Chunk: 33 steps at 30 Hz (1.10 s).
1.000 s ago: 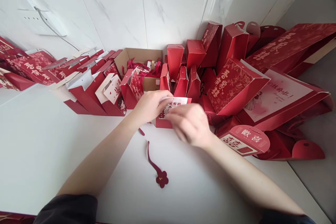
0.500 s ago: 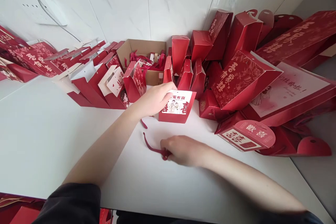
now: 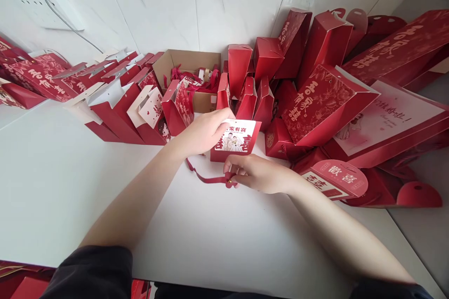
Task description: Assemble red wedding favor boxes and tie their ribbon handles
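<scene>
My left hand is closed on the upper left side of a small red gift bag, whose front is a white card with a cartoon couple and red characters. The bag stands upright on the white table. In front of it, my right hand pinches a dark red ribbon near a knotted end with a tiny gold-coloured bit. The ribbon's other end trails left toward my left wrist. Part of the bag's lower right is close behind my right fingers.
A cardboard box with red ribbons and tags stands by the tiled wall. Open-topped red bags are lined up on the left. Tall red boxes and larger gift bags crowd the right side.
My right hand has moved up and slightly right, closer to the bag, carrying the ribbon with it. My left hand and the bag have stayed nearly in place.
</scene>
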Each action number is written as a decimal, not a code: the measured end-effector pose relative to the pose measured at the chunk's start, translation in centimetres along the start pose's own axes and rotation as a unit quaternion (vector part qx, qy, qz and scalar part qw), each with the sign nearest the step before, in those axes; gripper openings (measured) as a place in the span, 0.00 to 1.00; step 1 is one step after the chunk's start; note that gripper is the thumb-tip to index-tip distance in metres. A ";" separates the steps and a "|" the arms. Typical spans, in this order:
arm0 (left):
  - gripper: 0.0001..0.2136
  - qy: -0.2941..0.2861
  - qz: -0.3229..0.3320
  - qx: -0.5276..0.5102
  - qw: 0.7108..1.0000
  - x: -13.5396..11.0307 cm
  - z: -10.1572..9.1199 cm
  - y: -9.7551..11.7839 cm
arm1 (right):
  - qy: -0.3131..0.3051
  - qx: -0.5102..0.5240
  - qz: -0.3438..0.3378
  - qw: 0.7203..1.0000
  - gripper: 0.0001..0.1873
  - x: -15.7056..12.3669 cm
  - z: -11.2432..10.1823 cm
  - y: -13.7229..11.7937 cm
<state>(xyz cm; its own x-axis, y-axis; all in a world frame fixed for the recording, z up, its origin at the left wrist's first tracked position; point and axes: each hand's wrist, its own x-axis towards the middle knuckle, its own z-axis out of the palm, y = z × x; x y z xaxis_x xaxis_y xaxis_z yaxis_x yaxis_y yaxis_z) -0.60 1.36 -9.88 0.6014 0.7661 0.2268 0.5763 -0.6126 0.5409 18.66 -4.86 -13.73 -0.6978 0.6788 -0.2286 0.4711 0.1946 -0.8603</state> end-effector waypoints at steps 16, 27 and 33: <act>0.06 -0.004 -0.005 -0.010 1.000 -0.1 -0.2 0.2 | 0.053 -0.294 0.048 0.953 0.03 1.9 2.7 1.0; 0.06 0.008 -0.009 -0.016 1.000 0.0 0.0 0.1 | 0.044 -0.217 0.040 0.974 0.08 2.3 1.7 2.1; 0.07 0.005 -0.007 -0.013 1.000 -0.1 -0.1 0.3 | 0.029 -0.207 -0.008 0.978 0.08 2.2 1.7 2.8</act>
<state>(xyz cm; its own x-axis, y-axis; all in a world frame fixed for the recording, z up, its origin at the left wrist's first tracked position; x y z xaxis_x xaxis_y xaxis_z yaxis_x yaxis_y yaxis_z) -0.54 1.12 -9.68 0.5881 0.7765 0.2263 0.5696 -0.5963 0.5657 17.56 -4.03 -17.38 -0.6811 0.7098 -0.1797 0.6462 0.4672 -0.6035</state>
